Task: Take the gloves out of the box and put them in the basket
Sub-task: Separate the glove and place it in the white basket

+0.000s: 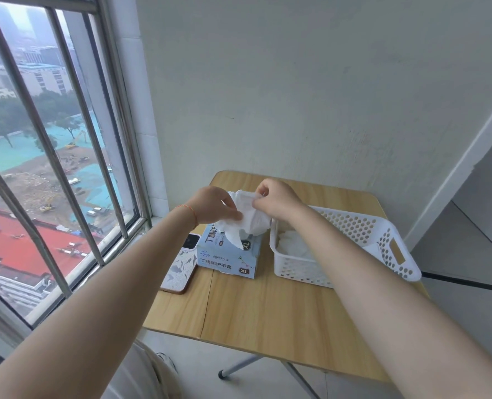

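White gloves (249, 216), pinched by left hand (214, 204) and right hand (276, 201), hide box (229, 254) opening.

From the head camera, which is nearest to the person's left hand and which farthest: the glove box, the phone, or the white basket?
Measured from the left hand:
1. Glove box, just below the hand, on the table.
2. Phone, lower and to the left, beside the box near the window.
3. White basket, over on the right side, beyond the box.

Barred window (51, 156), pale wall (311, 82)
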Demonstrator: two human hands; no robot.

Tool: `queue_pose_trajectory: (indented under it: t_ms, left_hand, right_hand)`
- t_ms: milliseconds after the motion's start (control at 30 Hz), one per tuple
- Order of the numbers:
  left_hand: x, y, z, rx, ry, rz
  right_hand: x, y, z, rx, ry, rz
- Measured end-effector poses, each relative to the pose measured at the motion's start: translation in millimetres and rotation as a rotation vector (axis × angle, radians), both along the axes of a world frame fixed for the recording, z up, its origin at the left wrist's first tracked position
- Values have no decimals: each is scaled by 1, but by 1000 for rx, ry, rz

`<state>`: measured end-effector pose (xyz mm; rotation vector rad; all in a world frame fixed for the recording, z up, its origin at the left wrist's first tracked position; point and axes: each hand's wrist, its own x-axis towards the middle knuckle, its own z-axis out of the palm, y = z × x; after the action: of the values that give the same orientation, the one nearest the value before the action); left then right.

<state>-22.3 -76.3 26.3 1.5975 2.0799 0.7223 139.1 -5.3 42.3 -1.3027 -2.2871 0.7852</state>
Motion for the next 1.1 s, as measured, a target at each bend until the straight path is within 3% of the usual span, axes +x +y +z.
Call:
queue_pose_trajectory:
  t_ms: [133,267,400,533,633,867,1000,1100]
  left_hand:
    - [4,3,9,96,-96,20]
    - [13,1,18,325,-288,58]
    - [19,-4,28,428,-518,60]
    - [25,-10,38,402,-741,81]
    - [24,-9,40,203,-986,27]
    - [13,-21,8,-224,-879,-262]
    - [11,-11,-9,-140,-864,-171]
    - [13,-2,1,-70,-718,-114]
  right_hand:
    - [9,0,14,-35,127,18]
    - [15,-3,21,-165,192,38]
    - [25,1,23,-267,354,66]
    - [35,6,27,-283,567,10]
    - [40,7,31,-298,664,-69]
    - [73,11,13,-514,503,-68]
    - [84,8,-7,-551,494,-123]
    - [84,3,-14,-593,564,-132]
